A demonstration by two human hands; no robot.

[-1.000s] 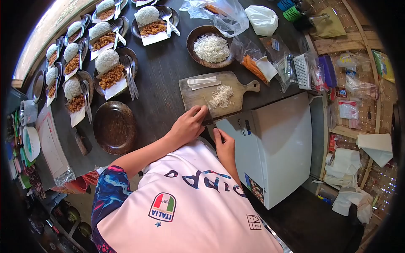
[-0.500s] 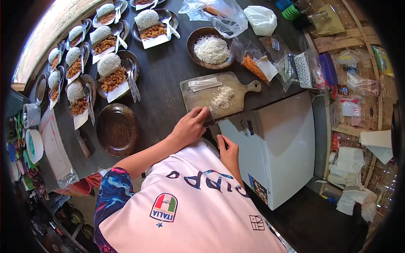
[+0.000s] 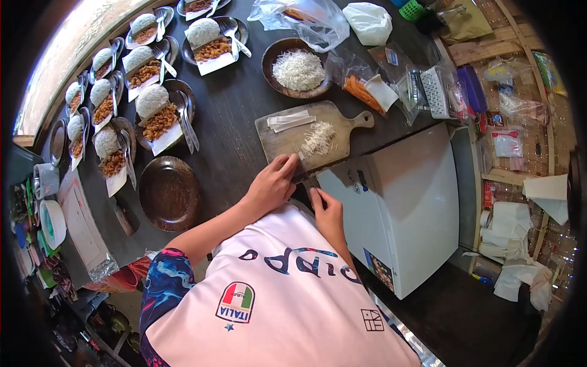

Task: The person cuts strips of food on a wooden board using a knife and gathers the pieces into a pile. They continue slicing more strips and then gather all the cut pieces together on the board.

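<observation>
My left hand (image 3: 273,183) is closed, its fingertips pressed down at the near left edge of the wooden cutting board (image 3: 275,137). A small white piece shows at those fingertips, mostly hidden by them. Close to my body, my right hand (image 3: 328,214) is curled around what looks like a knife (image 3: 310,182), its thin blade pointing toward the left fingertips. On the board lie a few long white strips (image 3: 292,120) and a small heap of fine white shreds (image 3: 318,139). Beyond stands a dark bowl (image 3: 270,76) filled with more white shreds (image 3: 299,70).
Several plates with rice mounds (image 3: 152,100), brown food, forks and spoons stand at the left. An unfilled brown plate (image 3: 169,193) is nearer me. Plastic bags (image 3: 367,23) and a white grater-like tool (image 3: 435,92) are at the right, above a white fridge (image 3: 416,208).
The view has shifted slightly, moving the table items a little leftward in it. Both hands keep nearly the same place at the board's near edge.
</observation>
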